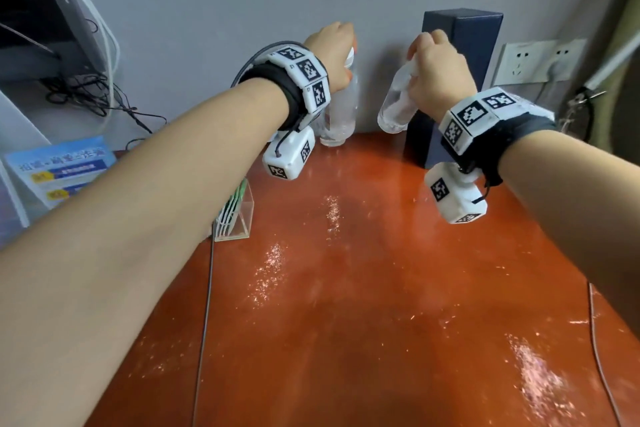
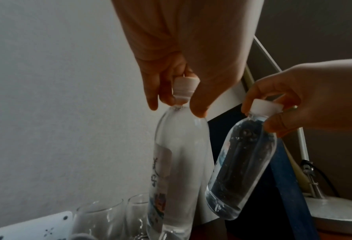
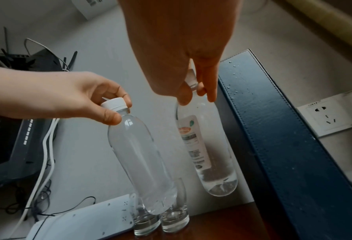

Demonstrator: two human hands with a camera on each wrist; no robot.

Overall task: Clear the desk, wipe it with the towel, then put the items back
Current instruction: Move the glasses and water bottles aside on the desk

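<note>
Head view: you reach with both arms to the back of the orange counter [image 1: 346,288], near the wall, with a clear water bottle in each hand.
Left hand: your left hand [image 1: 330,52] has its fingers curled down round the white cap and neck of the left bottle [image 1: 341,107], which stands upright with its base at or just above the counter's back edge; whether it touches, the pictures do not show.
Right hand: your right hand [image 1: 438,71] pinches the neck of the right bottle [image 1: 396,107] just below the cap; this one hangs tilted and clear of the counter, just in front of the tall dark blue box [image 1: 471,55].
Nearby: two empty drinking glasses [image 3: 160,222] stand close beside the left bottle's base, next to a white patterned tray [image 3: 82,224]; a clear card holder [image 1: 233,218] sits at the counter's left edge.
Surface: the counter looks wet and streaked.
Step in hand: I judge this to be the put-back stage, the bottles going down at the rear; that is a reading, since lifting them off would look alike.
Next move: bring the right bottle upright, lower it between the left bottle and the box, and keep both bases off the glasses before loosening your fingers.
</note>
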